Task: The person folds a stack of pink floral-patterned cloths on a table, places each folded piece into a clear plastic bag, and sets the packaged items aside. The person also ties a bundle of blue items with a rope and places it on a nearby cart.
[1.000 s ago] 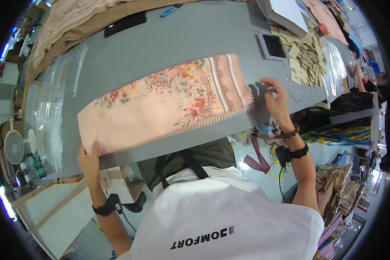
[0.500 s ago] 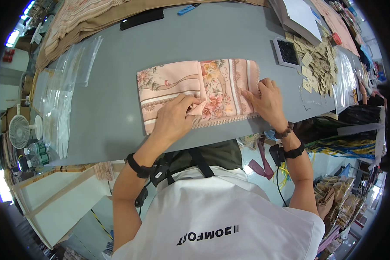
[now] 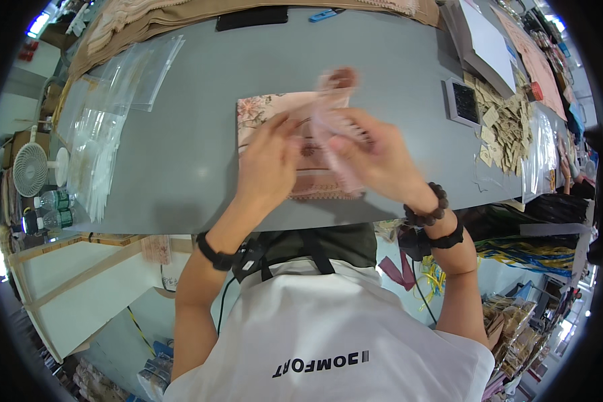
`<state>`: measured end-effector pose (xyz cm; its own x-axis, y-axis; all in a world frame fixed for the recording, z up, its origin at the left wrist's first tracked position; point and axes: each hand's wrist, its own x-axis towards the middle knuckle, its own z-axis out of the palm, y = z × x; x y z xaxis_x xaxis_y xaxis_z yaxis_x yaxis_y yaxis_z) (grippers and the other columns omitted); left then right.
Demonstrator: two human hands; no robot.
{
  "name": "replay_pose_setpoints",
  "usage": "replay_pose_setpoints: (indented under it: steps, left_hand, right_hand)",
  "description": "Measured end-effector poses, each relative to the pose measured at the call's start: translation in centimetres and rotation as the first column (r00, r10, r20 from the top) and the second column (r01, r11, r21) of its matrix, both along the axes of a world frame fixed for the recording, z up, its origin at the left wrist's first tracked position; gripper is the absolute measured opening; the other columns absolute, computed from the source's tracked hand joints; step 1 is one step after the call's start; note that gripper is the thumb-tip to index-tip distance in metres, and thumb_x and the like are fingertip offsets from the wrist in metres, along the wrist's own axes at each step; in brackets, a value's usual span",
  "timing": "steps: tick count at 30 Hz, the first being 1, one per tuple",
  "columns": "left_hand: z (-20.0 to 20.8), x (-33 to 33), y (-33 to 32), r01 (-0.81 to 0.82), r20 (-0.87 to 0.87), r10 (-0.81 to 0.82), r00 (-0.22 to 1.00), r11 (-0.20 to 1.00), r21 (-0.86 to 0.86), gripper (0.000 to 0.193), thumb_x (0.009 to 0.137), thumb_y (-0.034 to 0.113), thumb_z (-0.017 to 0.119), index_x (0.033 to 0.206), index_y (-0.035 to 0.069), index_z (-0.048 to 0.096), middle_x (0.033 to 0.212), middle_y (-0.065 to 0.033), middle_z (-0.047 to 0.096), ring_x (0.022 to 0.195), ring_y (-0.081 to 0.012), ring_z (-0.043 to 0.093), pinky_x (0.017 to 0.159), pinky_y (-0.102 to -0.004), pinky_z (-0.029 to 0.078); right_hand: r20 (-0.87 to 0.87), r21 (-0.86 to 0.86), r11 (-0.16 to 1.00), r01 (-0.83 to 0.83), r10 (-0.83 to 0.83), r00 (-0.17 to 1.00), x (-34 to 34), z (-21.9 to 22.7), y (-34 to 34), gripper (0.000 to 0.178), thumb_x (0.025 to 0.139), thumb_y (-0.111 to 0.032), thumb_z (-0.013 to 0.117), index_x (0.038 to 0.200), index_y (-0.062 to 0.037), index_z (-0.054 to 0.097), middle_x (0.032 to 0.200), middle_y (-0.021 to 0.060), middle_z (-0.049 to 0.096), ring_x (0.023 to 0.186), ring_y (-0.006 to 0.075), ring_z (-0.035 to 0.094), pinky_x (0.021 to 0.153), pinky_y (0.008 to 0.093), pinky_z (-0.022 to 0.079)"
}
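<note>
A pink floral cloth (image 3: 268,105) with a lace-like edge lies partly folded on the grey table. My right hand (image 3: 375,154) grips its right end, which is lifted and turned over toward the left, blurred by motion. Over the cloth's left half, my left hand (image 3: 269,161) rests with its fingers pointing away from me; the fingertips are smeared beside the raised fold. Part of the cloth is hidden beneath both hands.
Clear plastic bags (image 3: 104,141) lie at the left. On the right are a small box of black bits (image 3: 462,102), a heap of beige tags (image 3: 506,124) and a white paper stack (image 3: 482,53). A black phone-like slab (image 3: 251,18) and a blue cutter (image 3: 325,15) lie at the far side.
My right hand has moved left, lifting the cloth's right end and folding it over toward the middle. My left hand has shifted off the inner fold onto the left half.
</note>
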<state>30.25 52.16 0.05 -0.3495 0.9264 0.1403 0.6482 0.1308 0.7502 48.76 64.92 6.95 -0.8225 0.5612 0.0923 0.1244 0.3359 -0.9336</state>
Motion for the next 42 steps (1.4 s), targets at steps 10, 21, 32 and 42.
replay_pose_setpoints:
  steps: [10,21,32,42]
  left_hand:
    - [-3.0,-3.8,-4.3,-0.299,0.676,0.14,0.723,0.946,0.124,0.044,0.1,0.002,0.058,0.143,-0.001,0.048,0.104,-0.01,0.07,0.089,-0.0102,0.063,0.076,-0.0246,0.051]
    - [-3.0,-24.8,2.5,-0.37,-0.424,0.499,0.756,0.86,0.352,0.031,0.097,0.009,0.053,0.124,0.004,0.067,0.123,-0.0194,0.066,0.11,-0.0379,0.063,0.094,-0.0499,0.051]
    - [-1.6,-30.1,1.7,-0.596,-0.534,0.496,0.685,0.803,-0.019,0.016,0.092,0.017,0.065,0.098,0.004,0.072,0.095,-0.0164,0.072,0.089,-0.0397,0.068,0.08,-0.0464,0.055]
    - [-1.7,-10.2,-4.5,-0.073,-0.425,0.119,0.898,0.99,0.122,0.01,0.08,0.005,0.072,0.09,0.005,0.073,0.083,-0.0106,0.065,0.077,-0.0326,0.064,0.068,-0.0406,0.053]
  right_hand:
    - [0.032,0.601,0.778,-0.185,0.208,0.978,-8.3,-5.7,-1.1,0.038,0.096,-0.017,0.066,0.132,-0.0051,0.065,0.136,0.0133,0.062,0.124,0.0377,0.058,0.107,0.0434,0.046]
    - [0.306,0.742,0.594,-0.31,0.11,0.945,-8.2,-8.2,-2.7,0.066,0.095,-0.047,0.061,0.147,-0.0082,0.049,0.155,0.0217,0.042,0.146,0.0379,0.037,0.119,0.0615,0.021]
    - [0.279,0.775,0.631,-0.021,-0.312,0.908,0.5,-7.7,3.2,0.061,0.096,-0.034,0.064,0.147,-0.004,0.049,0.157,0.0236,0.039,0.147,0.04,0.036,0.121,0.0564,0.021]
    - [0.083,0.735,0.661,-0.152,0.134,0.987,-9.8,-7.0,-3.5,0.04,0.099,-0.024,0.061,0.13,0.0023,0.06,0.138,0.0214,0.06,0.133,0.0373,0.053,0.112,0.0466,0.044]
